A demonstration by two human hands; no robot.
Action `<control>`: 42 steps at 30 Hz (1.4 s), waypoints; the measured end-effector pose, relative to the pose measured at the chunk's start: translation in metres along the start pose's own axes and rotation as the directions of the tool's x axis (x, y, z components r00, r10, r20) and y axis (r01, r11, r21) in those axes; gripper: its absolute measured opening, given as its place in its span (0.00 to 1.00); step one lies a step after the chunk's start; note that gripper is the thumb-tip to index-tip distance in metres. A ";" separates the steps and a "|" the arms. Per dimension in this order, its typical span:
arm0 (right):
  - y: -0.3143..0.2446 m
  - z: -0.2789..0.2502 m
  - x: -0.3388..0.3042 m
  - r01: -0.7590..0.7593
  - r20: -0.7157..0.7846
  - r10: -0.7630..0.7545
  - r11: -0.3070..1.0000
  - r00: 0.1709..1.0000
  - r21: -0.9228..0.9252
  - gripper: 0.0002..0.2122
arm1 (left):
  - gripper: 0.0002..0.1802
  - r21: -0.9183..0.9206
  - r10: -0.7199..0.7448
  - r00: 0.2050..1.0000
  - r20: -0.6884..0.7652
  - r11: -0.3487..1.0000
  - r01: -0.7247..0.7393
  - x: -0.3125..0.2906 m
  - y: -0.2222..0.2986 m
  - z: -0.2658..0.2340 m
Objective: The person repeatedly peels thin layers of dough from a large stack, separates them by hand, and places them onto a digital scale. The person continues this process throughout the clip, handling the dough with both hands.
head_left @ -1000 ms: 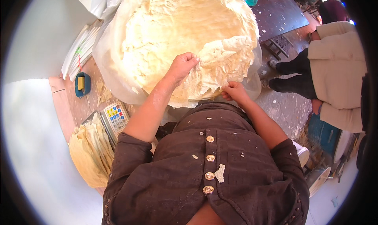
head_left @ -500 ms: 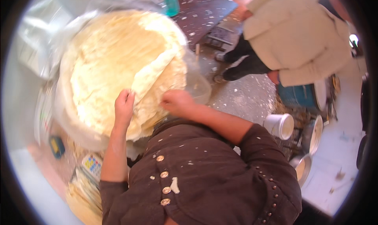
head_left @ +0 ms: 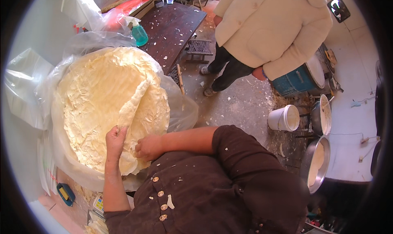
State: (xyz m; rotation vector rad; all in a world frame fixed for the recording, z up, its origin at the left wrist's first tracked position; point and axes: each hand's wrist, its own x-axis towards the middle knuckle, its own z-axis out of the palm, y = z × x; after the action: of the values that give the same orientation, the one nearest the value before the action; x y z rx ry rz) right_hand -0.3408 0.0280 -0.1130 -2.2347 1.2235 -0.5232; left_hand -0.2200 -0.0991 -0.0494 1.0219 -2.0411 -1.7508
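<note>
A wide round stack of thin, pale-yellow flatbread sheets (head_left: 88,98) lies on clear plastic to the left in front of me. The top sheet's right side is folded over into a long flap (head_left: 134,102) that runs from the far right toward me. At the flap's near end, my left hand (head_left: 116,141) is closed in a pinch on the sheet. Close by on the right, my right hand (head_left: 150,147) has its fingers curled down at the stack's near edge. Its fingertips are partly hidden, so what they hold cannot be made out.
Beyond the stack, a green spray bottle (head_left: 139,34) stands by a dark table (head_left: 172,27) strewn with flakes. A person in a cream coat (head_left: 272,29) stands ahead on the right. Nearby are a blue drum (head_left: 295,81), a white bucket (head_left: 280,119) and a metal pan (head_left: 326,164).
My view has shifted, so the stack and the person sit lower and further left in the picture. My right hand has come closer to my left. The flap remains folded.
</note>
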 end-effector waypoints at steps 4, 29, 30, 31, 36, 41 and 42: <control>0.000 0.006 0.002 -0.045 0.085 0.037 0.995 0.996 0.089 0.16 | 0.11 -0.017 0.001 0.999 -0.036 1.000 -0.002 -0.001 0.000 -0.006; 0.015 0.011 -0.021 -0.101 0.119 0.063 0.931 0.991 0.352 0.17 | 0.11 -0.114 -0.086 0.946 0.314 0.985 0.127 -0.010 -0.030 0.051; 0.015 0.011 -0.024 -0.069 0.115 0.033 0.943 0.993 0.327 0.17 | 0.12 -0.096 -0.077 0.942 0.325 0.989 0.114 -0.011 -0.035 0.056; 0.014 0.012 -0.027 -0.075 0.098 0.041 0.923 0.994 0.377 0.16 | 0.14 -0.081 -0.066 0.943 0.326 0.992 0.097 -0.013 -0.039 0.059; -0.013 0.019 -0.064 -0.324 0.062 0.327 0.861 0.943 0.391 0.18 | 0.17 0.365 -0.008 0.947 0.320 0.924 -0.116 -0.016 -0.049 0.070; -0.053 0.027 -0.109 -0.532 0.060 0.573 0.711 0.818 0.461 0.18 | 0.17 0.449 0.037 0.909 0.416 0.860 -0.241 -0.034 -0.054 0.083; -0.059 0.029 -0.117 -0.553 0.049 0.598 0.704 0.800 0.446 0.18 | 0.17 0.439 0.037 0.898 0.438 0.863 -0.250 -0.039 -0.055 0.086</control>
State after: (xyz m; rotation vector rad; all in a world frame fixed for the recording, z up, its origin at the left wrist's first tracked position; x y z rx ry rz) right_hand -0.3465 0.1619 -0.1080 -1.3517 1.5829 -0.5845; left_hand -0.2261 -0.0103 -0.1124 0.6007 -2.8509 -1.4992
